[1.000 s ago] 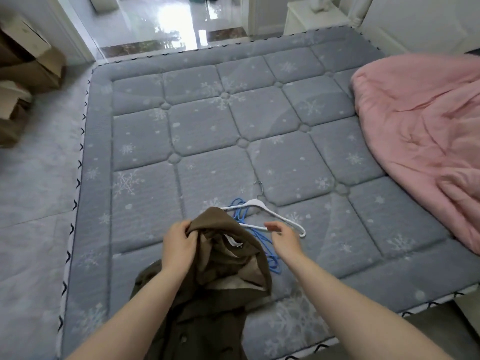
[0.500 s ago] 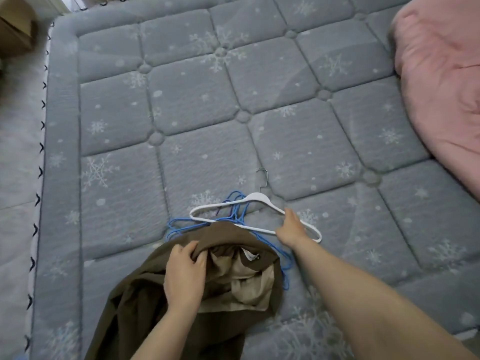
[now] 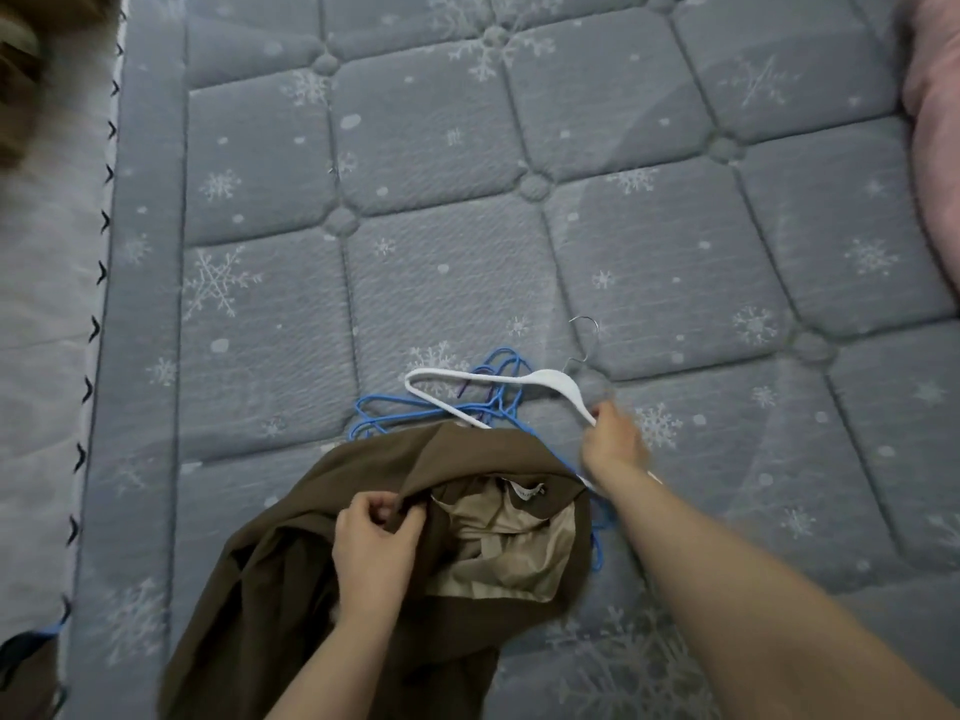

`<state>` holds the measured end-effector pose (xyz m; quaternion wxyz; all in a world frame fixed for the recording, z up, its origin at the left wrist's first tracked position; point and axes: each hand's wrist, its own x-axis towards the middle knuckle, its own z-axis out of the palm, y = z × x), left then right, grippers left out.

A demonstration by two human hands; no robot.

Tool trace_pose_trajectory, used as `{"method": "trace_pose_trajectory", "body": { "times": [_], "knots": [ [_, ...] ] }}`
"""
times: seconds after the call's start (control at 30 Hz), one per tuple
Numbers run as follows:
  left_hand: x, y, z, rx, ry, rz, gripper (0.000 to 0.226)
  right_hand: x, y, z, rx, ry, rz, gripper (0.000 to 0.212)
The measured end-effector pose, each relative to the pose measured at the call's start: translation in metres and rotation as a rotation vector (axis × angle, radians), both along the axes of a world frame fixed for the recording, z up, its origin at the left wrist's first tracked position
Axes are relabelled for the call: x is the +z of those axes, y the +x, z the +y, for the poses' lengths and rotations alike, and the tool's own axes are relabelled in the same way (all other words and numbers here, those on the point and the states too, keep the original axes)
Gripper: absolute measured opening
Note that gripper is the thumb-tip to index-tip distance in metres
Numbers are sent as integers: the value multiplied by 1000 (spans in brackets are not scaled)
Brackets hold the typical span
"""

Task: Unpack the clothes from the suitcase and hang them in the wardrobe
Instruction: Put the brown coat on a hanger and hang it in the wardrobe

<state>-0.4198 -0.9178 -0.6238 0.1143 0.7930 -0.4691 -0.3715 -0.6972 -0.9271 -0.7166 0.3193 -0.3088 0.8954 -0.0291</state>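
Your left hand (image 3: pixel 371 543) pinches the brown coat (image 3: pixel 322 605) collar at the mattress (image 3: pixel 467 252) near edge. Your right hand (image 3: pixel 613 444) grips the white hanger (image 3: pixel 556 381) arm, lying over blue hangers (image 3: pixel 415 407) just beyond the coat.

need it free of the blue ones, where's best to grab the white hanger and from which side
Grip the right shoulder arm of the white hanger, coming from the right: it lies flat atop the blue hangers, that arm is bare, and the right hand already pinches it there.
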Motion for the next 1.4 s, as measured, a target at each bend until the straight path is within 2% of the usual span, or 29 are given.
{"method": "trace_pose_trajectory", "body": {
  "times": [0.17, 0.23, 0.3, 0.37, 0.43, 0.53, 0.63, 0.77, 0.9, 1.03, 1.13, 1.4],
  "knots": [
    [12, 18, 6, 274, 220, 20, 23, 53, 37, 23, 96, -252, -5, 16],
    [22, 21, 10, 372, 340, 69, 40, 83, 54, 36, 157, -352, -51, 14],
    [33, 21, 17, 467, 378, 140, 50, 111, 70, 52, 189, -429, -86, 14],
    [54, 18, 26, 507, 313, 198, 44, 139, 85, 70, 173, -526, -119, 11],
    [81, 20, 31, 456, 182, 212, 37, 166, 98, 86, 123, -619, -188, 13],
    [118, 35, 24, 371, -6, 175, 34, 202, 123, 101, 61, -678, -275, 30],
    [150, 62, 12, 339, -112, 166, 27, 228, 157, 107, 134, -687, -312, 41],
    [199, 102, -2, 258, -187, 145, 17, 270, 201, 110, 253, -742, -423, 44],
    [241, 150, -6, 223, -274, 59, 15, 305, 230, 122, 266, -794, -482, 48],
    [277, 205, -3, 220, -321, -107, 25, 327, 256, 134, 298, -796, -490, 56],
    [291, 240, -6, 213, -312, -155, 31, 343, 268, 140, 388, -798, -495, 49],
    [312, 278, -5, 186, -350, -193, 29, 344, 271, 155, 462, -757, -321, 52]
  ]
}}
